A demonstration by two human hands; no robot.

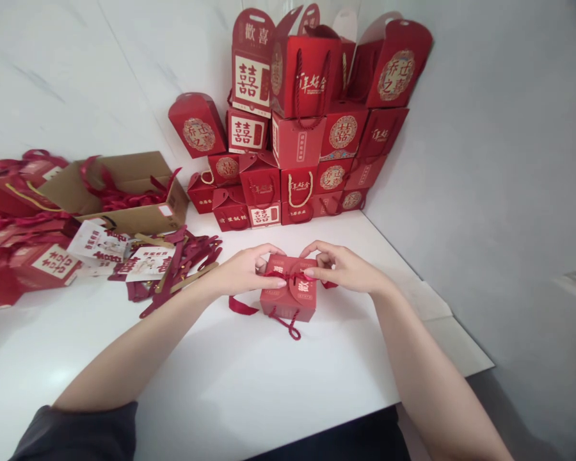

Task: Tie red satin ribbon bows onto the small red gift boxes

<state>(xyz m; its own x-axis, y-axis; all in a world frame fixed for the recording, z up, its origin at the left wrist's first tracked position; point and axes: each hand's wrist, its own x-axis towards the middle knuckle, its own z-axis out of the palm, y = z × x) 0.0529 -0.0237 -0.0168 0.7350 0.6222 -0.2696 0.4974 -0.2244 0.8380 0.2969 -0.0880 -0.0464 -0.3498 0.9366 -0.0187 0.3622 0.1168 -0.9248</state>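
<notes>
A small red gift box (288, 301) stands on the white table (249, 384) in front of me. A dark red ribbon (242, 306) runs across its top and trails off to the left, and a red cord handle hangs down its front. My left hand (247, 269) pinches the ribbon at the box's top left. My right hand (340, 266) pinches the ribbon at the top right. The fingertips of both hands almost meet over the lid.
A tall stack of finished red gift boxes (307, 128) fills the far corner against the wall. An open cardboard carton (129, 192) with red ribbons sits at back left. Flat red boxes, printed cards (146, 262) and loose ribbons lie at the left. The table edge runs along the right.
</notes>
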